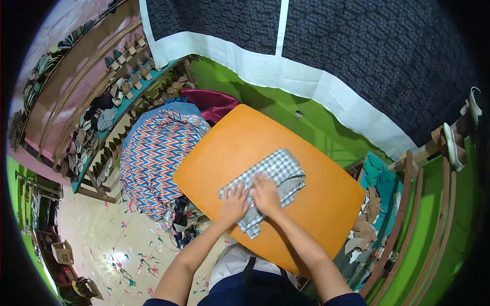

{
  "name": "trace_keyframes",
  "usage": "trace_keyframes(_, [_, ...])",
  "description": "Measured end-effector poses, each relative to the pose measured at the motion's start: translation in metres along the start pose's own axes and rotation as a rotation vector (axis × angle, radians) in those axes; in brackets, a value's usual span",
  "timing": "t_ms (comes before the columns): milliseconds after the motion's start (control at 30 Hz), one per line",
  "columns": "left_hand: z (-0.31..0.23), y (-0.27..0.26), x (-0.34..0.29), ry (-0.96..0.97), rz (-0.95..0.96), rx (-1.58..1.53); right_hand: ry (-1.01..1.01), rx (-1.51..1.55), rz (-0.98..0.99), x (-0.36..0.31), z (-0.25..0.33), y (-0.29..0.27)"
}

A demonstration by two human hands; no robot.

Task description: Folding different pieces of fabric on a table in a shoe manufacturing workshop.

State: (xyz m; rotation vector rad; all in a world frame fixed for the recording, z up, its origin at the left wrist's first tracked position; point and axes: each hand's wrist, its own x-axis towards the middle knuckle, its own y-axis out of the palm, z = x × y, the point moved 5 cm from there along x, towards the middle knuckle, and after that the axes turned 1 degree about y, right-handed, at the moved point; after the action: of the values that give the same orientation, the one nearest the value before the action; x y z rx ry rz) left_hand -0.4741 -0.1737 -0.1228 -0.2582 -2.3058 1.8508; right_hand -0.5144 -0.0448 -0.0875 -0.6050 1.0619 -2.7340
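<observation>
A grey-and-white checked garment (pixel 275 166), partly folded with plain grey cloth showing, lies at an angle on the orange tabletop (pixel 316 204). On its left part my left hand (pixel 236 205) rests palm down with the fingers spread. Close beside it, my right hand (pixel 265 194) presses on the middle of the cloth, its fingers stretched out and slightly blurred. Neither hand grips the fabric. One short checked end (pixel 252 230) sticks out toward me, near the table's front edge.
Left of the table stands a big bundle in zigzag-patterned cloth (pixel 158 153), with maroon satin (pixel 214 104) behind it. Racks with shoes and shoe forms (pixel 122 86) line the left wall. Scraps (pixel 122 265) litter the floor. Teal material (pixel 377 173) and brown pieces (pixel 368 214) lie at right.
</observation>
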Motion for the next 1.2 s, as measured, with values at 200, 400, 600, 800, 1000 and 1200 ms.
trace_keyframes(200, [-0.012,0.018,-0.022,0.218,0.049,0.011,-0.062,-0.515,0.368,-0.006,-0.047,0.016])
trace_keyframes(400, [-0.009,0.006,-0.017,0.353,0.044,0.059,0.693,-0.772,-0.071,-0.008,-0.154,-0.081])
trace_keyframes(600, [0.07,-0.031,0.002,-0.057,-0.233,-0.181,0.039,-0.516,0.541,-0.034,-0.05,-0.018])
trace_keyframes(800, [0.057,-0.016,0.018,-0.132,0.092,-0.23,-0.002,-0.231,0.374,-0.115,0.033,0.034])
trace_keyframes(1000, [0.057,-0.005,0.006,-0.143,0.235,-0.301,0.09,-0.322,0.274,-0.132,0.023,0.036])
trace_keyframes(1200, [0.062,0.002,-0.021,-0.185,0.233,-0.469,-0.166,-0.621,0.281,-0.137,0.019,0.03])
